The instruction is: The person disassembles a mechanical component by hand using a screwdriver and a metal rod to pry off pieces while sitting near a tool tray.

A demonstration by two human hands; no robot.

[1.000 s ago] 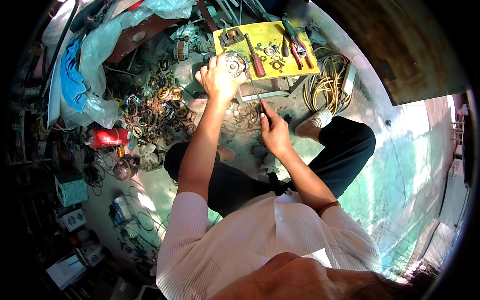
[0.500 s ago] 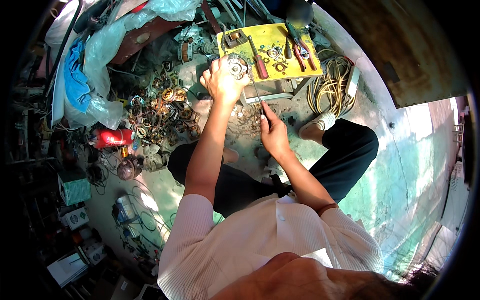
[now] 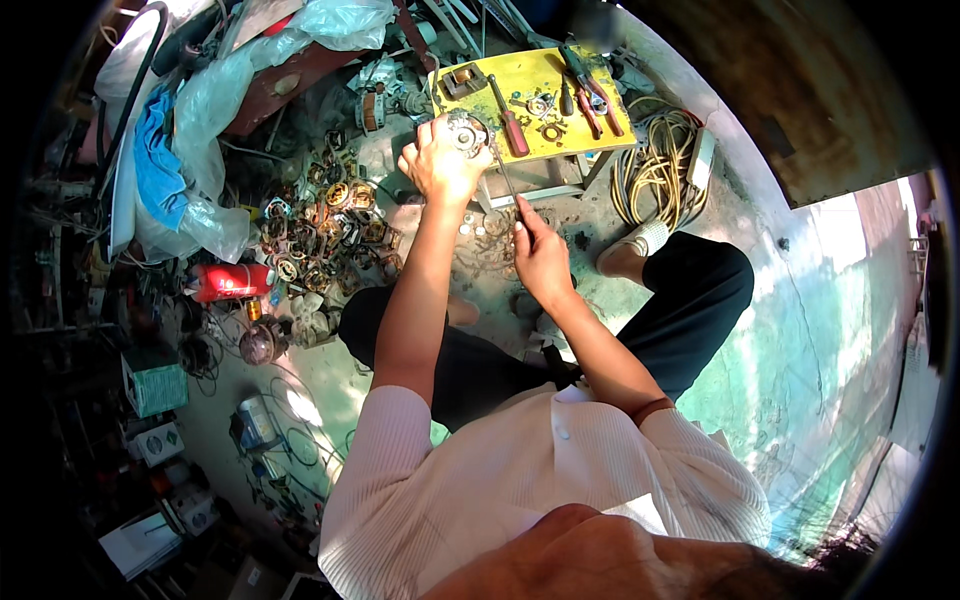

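Observation:
My left hand (image 3: 440,168) is wrapped round a round, metal motor end part (image 3: 466,134) at the near left corner of the low yellow table (image 3: 525,68). In my right hand (image 3: 543,262), closer to me, is a thin-shafted screwdriver (image 3: 506,174). Its shaft points up and away to the motor part; whether the tip touches it I cannot tell. The handle is mostly hidden in my fingers. Beyond my hands on the table lie a red-handled screwdriver (image 3: 511,127), small loose metal parts (image 3: 540,104), red-handled pliers (image 3: 588,116) and a coil with a square core (image 3: 463,81).
A heap of used motor parts (image 3: 325,215) covers the floor left of the table. Coiled cable (image 3: 650,175) with a white power strip (image 3: 702,160) lies to the right. A red container (image 3: 232,281) and a plastic sheet (image 3: 208,120) are farther left.
The whole view has shifted slightly. Both hands keep their hold, and the screwdriver still points at the motor part; any movement of it is very small.

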